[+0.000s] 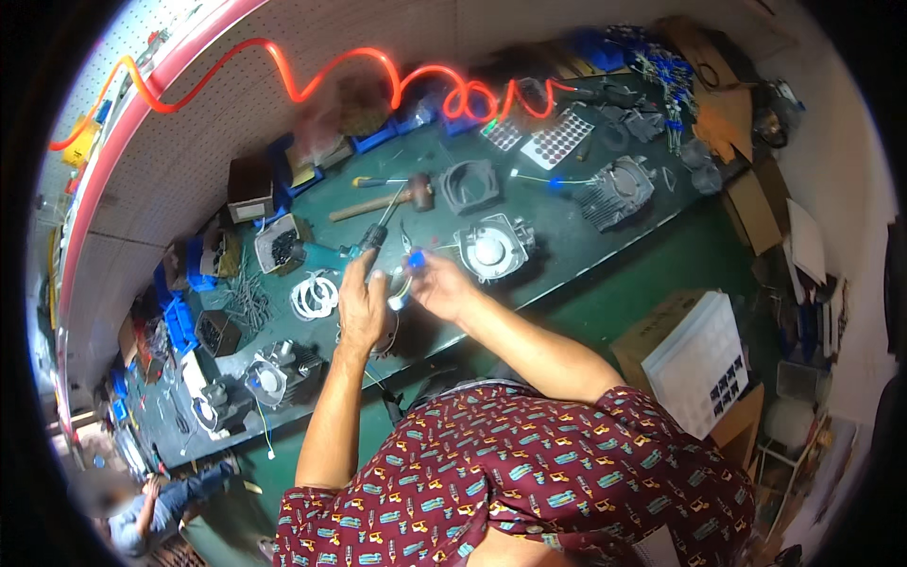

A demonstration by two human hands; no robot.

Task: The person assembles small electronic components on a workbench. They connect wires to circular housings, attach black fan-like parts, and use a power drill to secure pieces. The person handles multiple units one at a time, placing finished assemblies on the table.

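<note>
My left hand is closed, fingers pointing away from me. Its fingertips overlap a teal and black power screwdriver with a long bit; whether they grip it, I cannot tell. My right hand pinches a small blue part. Wires with a white connector hang between my hands. Beneath them is a partly hidden round metal housing. Just beyond my right hand lies an open grey motor housing with a white round centre.
The green workbench holds a mallet, a screwdriver, white rings, a square grey frame and finned motors. Screw bins line the left. An orange coiled hose hangs above. Another person is at lower left.
</note>
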